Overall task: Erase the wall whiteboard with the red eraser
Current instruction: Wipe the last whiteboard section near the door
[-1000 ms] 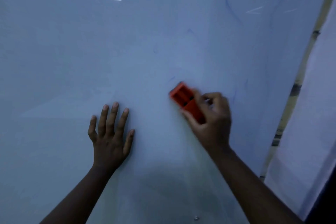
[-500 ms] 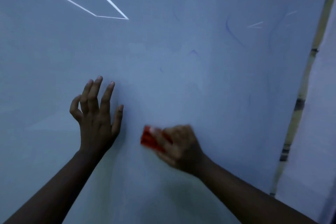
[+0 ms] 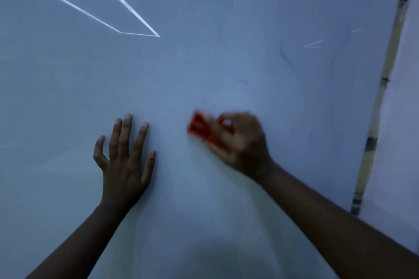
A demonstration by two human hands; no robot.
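Mid-wipe on the whiteboard [image 3: 204,63]. Right hand [image 3: 238,142] clamped around the red eraser [image 3: 199,128], fingers curled over its back, pad face against the board; blurred, so exact finger placement unreadable. Eraser low-centre on the board, just right of the left hand [image 3: 123,163], not touching it. Left hand flat on the board, fingers straight and spread, holding nothing, bracing.

Remaining marks: faint blue pen strokes [image 3: 288,59] up and right of the eraser, more thin ones toward the board's right edge strip [image 3: 381,97], a small squiggle [image 3: 243,80] just above the eraser. Bright diamond outline [image 3: 102,11] top left looks like a light reflection, likely not ink.

Judgement for the stroke: keep pad flat, even pressure, overlapping passes, work up and right toward the blue strokes. Tilting onto an edge probably leaves streaks. Keep left palm planted for balance, clear of the wipe path.

Containers: none in view, nothing to report.
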